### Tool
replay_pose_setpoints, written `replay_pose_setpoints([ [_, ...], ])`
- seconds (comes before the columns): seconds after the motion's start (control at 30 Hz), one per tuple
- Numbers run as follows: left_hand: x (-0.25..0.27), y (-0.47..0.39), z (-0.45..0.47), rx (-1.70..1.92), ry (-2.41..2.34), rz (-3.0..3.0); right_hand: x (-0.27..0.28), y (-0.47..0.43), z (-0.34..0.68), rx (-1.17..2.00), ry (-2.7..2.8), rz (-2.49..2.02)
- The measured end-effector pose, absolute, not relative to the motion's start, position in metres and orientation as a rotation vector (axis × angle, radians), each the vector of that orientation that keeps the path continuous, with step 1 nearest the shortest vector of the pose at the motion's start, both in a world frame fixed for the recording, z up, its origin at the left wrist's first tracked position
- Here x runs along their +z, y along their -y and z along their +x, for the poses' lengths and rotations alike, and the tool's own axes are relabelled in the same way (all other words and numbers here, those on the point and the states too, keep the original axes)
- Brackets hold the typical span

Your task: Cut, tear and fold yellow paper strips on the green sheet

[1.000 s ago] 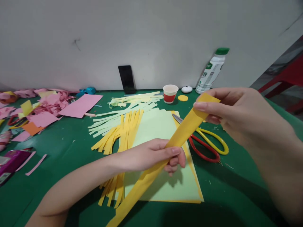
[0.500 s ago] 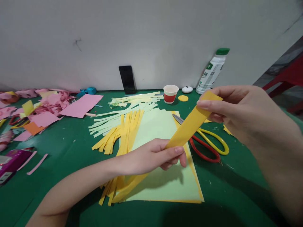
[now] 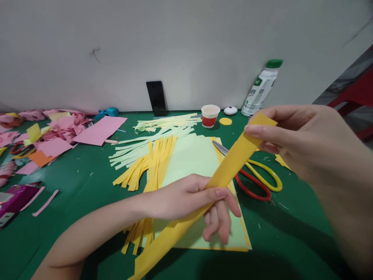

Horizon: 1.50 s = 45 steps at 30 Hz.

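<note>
A long yellow paper strip runs slantwise through both hands. My right hand pinches its upper end between thumb and fingers. Lower down, my left hand has its thumb pressed on the strip, with the other fingers loosely spread beneath; the tail hangs toward the front edge. Under the hands lies a stack of light green paper with yellow sheet edges showing. Scissors with red and yellow handles rest to its right, their blades partly behind the strip. Cut yellow strips lie on the stack's left side.
Pale green strips lie behind the yellow ones. A paper cup, a phone and a bottle stand by the wall. Pink paper scraps and a purple box-like object are on the left of the green table.
More of the strip's lower tail is now lifted above the paper stack and hangs nearer to me. My left hand's lower fingers have spread downward. The right hand has barely moved.
</note>
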<state>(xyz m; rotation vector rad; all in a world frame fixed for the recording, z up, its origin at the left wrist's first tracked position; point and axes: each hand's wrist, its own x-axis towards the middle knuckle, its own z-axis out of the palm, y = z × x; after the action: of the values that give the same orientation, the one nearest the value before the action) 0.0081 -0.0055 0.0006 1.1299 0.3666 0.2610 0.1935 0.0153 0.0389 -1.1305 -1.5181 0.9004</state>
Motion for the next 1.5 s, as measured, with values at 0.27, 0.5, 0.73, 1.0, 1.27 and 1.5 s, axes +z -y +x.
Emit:
replay_pose_setpoints([
  [0.27,0.0054,0.0095,0.0072,0.253,-0.476,1.127,0.0393,-0.0150,0.1918,0.905,1.512,-1.109],
  [0.5,0.0021,0.0105,0.0062,0.245,-0.447,1.066,0.0385,-0.0154,0.1918,0.936,1.497,-1.111],
  [0.73,0.0028,0.0116,0.0067,0.217,-0.476,1.101,0.0392,-0.0139,0.1911,0.925,1.520,-1.101],
  [1.0,0.0060,0.0107,0.0065,0.167,-0.506,1.167,0.0378,-0.0163,0.1921,0.943,1.528,-1.087],
  [1.27,0.0017,0.0108,0.0100,0.194,-0.397,1.173,0.0406,-0.0140,0.1927,0.969,1.522,-1.085],
  [1.5,0.0023,0.0103,0.0067,0.293,-0.426,1.226,0.0394,-0.0151,0.1933,1.146,1.737,-1.000],
])
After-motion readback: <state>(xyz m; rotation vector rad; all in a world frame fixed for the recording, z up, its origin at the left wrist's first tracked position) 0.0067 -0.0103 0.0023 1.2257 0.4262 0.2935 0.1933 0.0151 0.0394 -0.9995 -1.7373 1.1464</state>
